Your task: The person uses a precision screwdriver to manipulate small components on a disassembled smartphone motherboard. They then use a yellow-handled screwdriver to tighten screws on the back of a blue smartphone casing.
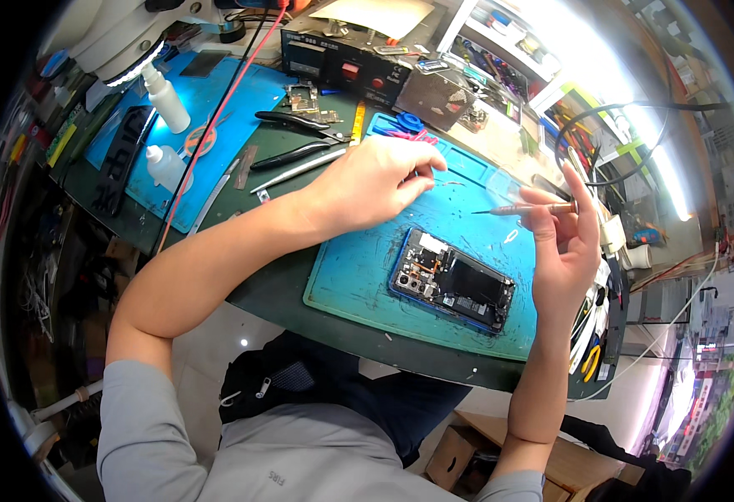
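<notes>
An opened smartphone (452,280) lies on the blue work mat (359,276), its battery, cameras and circuit parts showing. Beyond it, my left hand (388,180) hovers over the mat with thumb and fingers pinched together. What they hold, if anything, is too small to make out. Several tiny dark specks lie on the mat near those fingertips. My right hand (564,243) is raised to the right of the phone and grips a thin screwdriver (538,208). Its dark tip points left, above the mat and apart from the phone.
Cutting pliers (300,138) and a silver pen-like tool (300,172) lie left of the mat. Two white bottles (166,100) stand on another blue mat. A black bench device (346,71) sits at the back. A red cable (216,113) hangs across the left side. More tools crowd the right edge.
</notes>
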{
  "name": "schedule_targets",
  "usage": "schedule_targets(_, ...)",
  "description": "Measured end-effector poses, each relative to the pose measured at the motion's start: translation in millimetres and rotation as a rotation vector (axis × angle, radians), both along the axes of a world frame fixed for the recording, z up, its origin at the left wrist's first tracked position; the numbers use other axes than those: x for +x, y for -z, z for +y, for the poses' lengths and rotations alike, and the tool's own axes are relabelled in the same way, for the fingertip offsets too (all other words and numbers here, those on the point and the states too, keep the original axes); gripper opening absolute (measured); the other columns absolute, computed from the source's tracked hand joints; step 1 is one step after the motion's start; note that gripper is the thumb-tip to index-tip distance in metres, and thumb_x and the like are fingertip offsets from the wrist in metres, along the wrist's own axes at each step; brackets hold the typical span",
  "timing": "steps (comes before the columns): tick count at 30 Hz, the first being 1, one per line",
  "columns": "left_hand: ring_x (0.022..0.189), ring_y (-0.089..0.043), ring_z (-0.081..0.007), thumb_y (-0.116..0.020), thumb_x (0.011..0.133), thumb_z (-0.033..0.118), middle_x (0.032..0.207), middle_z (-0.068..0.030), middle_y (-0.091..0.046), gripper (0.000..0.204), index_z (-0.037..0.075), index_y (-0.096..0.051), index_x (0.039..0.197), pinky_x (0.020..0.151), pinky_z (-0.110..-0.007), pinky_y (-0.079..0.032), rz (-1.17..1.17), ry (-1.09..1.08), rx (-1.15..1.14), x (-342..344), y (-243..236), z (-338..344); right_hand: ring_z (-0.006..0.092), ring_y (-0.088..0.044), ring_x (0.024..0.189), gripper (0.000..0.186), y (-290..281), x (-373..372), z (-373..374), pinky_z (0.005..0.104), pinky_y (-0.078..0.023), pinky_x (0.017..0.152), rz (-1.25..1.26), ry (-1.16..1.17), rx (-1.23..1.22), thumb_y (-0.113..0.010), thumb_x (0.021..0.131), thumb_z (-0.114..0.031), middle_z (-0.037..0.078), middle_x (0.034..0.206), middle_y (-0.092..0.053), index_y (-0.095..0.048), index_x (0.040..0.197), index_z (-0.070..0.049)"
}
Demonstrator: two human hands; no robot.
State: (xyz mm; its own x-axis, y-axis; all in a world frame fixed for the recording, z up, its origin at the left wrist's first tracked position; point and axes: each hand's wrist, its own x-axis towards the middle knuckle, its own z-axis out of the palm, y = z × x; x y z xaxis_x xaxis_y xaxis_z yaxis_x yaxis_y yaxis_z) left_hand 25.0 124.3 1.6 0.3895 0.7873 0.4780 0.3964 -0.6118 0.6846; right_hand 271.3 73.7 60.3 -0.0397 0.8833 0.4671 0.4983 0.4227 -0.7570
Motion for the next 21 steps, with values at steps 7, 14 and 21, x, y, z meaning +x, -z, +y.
schedule_targets(7,0.084,-0.071,-0.0273,-0.074,0.091,0.009,0.093,-0.0125,-0.072,0.019,0.004,-0.07,0.109,0.076,-0.037,-0.057,0.095,0.009,0.131,9.7,9.1,-4.3,0.0165,-0.073,0.098,0.05,25.8,8.5,15.4,0.0317,-0.055,0.092,0.059,-0.087,-0.053,-0.064,0.1,0.001,0.014,0.106,-0.076,-0.05,0.148,0.001)
schedule_targets(14,0.091,-0.068,-0.0289,-0.076,0.088,0.013,0.093,-0.0089,-0.069,0.016,0.008,-0.072,0.102,0.08,-0.04,-0.055,0.171,0.02,0.16,19.8,10.3,-3.3,0.0148,-0.071,0.098,0.05,26.8,9.2,18.2,0.0293,-0.054,0.09,0.059,-0.082,-0.051,-0.063,0.102,-0.004,0.014,0.106,-0.076,-0.049,0.149,0.0)
schedule_targets(21,0.091,-0.066,-0.0297,-0.076,0.086,0.015,0.09,-0.0068,-0.066,0.01,0.009,-0.07,0.092,0.078,-0.042,-0.052,0.227,0.039,0.14,37.5,10.4,1.3,0.0146,-0.072,0.098,0.048,19.1,12.4,16.4,0.0281,-0.055,0.088,0.073,-0.018,-0.034,-0.064,0.1,0.0,0.013,0.105,-0.076,-0.05,0.147,0.001)
